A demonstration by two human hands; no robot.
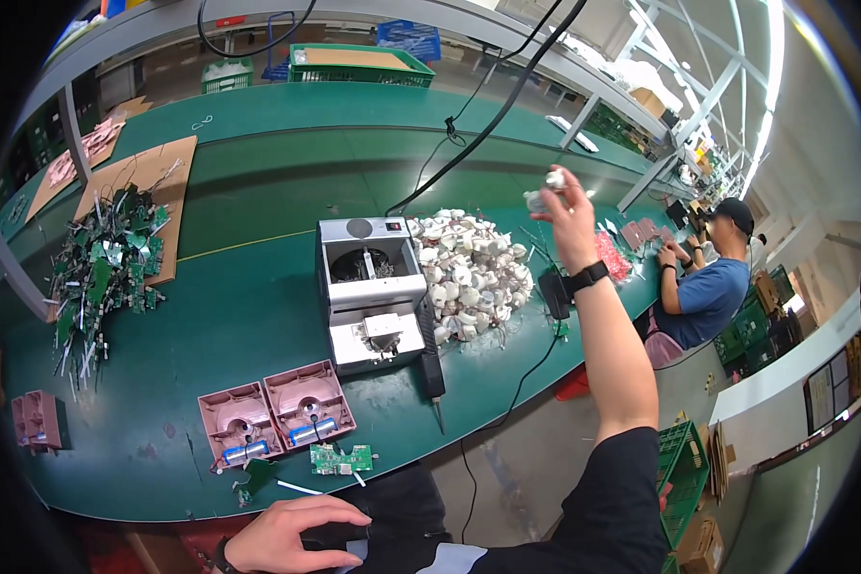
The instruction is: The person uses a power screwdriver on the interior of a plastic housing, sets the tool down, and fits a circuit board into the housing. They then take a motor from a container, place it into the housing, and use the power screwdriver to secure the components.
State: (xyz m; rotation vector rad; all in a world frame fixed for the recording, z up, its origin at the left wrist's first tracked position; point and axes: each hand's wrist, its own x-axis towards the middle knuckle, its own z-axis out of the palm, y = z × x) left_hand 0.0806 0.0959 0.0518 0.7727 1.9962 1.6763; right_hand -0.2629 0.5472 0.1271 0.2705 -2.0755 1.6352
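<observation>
Raised over the far right of the bench, my right hand has its fingers closed around a small white plastic part; a second, greyish-white piece shows beside the fingers. To its lower left lies a heap of similar white parts with thin wires. My left hand is at the near edge, thumb and fingers apart, holding nothing. Just beyond it are a green circuit board and two open pink housings, each with a blue cylindrical cell.
A silver-and-black machine stands mid-bench, with a black electric screwdriver beside it. Tangled circuit boards lie on cardboard at left. Another pink housing sits far left. A co-worker is at right; cables hang overhead.
</observation>
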